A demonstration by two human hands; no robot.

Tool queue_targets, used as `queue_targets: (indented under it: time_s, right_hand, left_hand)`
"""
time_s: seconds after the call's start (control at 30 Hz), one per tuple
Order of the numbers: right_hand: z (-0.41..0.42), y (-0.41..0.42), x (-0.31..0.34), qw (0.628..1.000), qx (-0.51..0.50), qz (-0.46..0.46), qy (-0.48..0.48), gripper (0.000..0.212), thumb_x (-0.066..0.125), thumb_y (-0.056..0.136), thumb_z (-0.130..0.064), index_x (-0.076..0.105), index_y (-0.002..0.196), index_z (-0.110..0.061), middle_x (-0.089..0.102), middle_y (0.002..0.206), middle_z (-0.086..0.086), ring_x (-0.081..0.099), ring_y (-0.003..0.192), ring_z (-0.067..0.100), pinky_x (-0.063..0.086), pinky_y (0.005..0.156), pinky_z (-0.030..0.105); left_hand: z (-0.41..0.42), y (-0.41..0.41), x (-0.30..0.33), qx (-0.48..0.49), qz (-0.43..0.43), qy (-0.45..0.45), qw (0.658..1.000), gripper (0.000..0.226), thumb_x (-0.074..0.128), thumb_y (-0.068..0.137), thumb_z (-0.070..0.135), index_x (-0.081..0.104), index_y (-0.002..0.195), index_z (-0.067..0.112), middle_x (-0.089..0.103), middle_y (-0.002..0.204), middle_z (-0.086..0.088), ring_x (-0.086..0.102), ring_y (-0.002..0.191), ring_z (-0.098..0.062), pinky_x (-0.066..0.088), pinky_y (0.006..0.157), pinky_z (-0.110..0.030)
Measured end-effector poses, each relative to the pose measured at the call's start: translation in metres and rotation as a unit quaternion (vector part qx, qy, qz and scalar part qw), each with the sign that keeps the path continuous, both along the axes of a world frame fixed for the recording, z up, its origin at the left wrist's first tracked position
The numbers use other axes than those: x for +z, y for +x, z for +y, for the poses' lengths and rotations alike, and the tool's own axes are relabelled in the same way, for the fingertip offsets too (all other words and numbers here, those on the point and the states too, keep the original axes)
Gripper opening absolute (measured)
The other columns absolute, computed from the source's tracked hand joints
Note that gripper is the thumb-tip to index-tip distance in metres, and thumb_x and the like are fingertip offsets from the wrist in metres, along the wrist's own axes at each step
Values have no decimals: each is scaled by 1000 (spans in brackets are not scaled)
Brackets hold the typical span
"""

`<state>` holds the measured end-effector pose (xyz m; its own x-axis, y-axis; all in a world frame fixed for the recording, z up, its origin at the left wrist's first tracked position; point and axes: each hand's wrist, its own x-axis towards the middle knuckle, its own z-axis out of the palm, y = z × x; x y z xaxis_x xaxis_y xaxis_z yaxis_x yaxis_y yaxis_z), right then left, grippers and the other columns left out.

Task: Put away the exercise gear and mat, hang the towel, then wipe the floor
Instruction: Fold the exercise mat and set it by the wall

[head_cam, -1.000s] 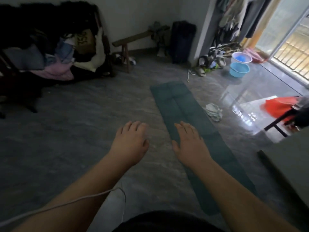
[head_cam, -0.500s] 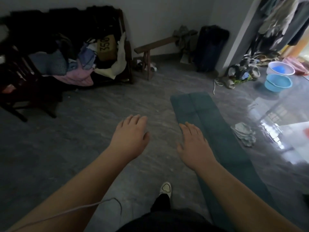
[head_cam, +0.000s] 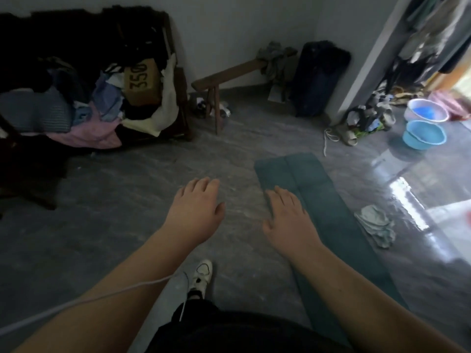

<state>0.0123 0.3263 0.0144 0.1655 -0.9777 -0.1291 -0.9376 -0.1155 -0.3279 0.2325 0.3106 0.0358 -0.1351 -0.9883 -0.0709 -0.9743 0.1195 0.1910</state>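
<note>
While mat [head_cam: 328, 200] lies flat, floor [head_cam: 114, 225] spreads leftward.

Grey floor [head_cam: 114, 225], green mat [head_cam: 331, 212], crumpled cloth [head_cam: 377, 225]

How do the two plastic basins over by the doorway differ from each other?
The farther basin is pale, whitish and see-through, with something blue showing inside; the nearer basin is solid light blue, and nothing shows inside it. The pale one sits closer to the bright doorway, the blue one farther into the room. Both are round, stand upright on the floor, look similar in size, and sit side by side.
</note>
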Motion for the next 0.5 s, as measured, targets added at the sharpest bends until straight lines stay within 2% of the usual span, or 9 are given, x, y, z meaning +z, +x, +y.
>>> queue_targets:
  time_s: [0.23,0.37,0.5]
  right_hand:
    - [-72,-5,-15,984,-177,9,20,71,50,95,-43,19,155,-20,17,163,4,12,151,24,25,120,46]
    - [-90,-14,-9,953,-300,-14,34,67,48,97,-40,20,155,-21,17,164,2,12,151,23,22,121,44]
    - [-81,-34,-7,909,-417,-12,28,67,51,97,-36,22,155,-18,20,163,4,15,150,24,18,121,39]
  left_hand:
    - [-160,-26,-13,-163,14,8,986,59,45,96,45,33,148,20,38,153,-6,33,140,-28,32,113,-46]
    - [-224,-67,-16,-288,15,24,957,62,47,94,45,32,149,21,36,155,-6,30,143,-27,30,115,-47]
    - [-250,-130,-25,-407,18,31,913,62,48,95,46,34,149,19,37,154,-8,32,143,-29,28,116,-47]
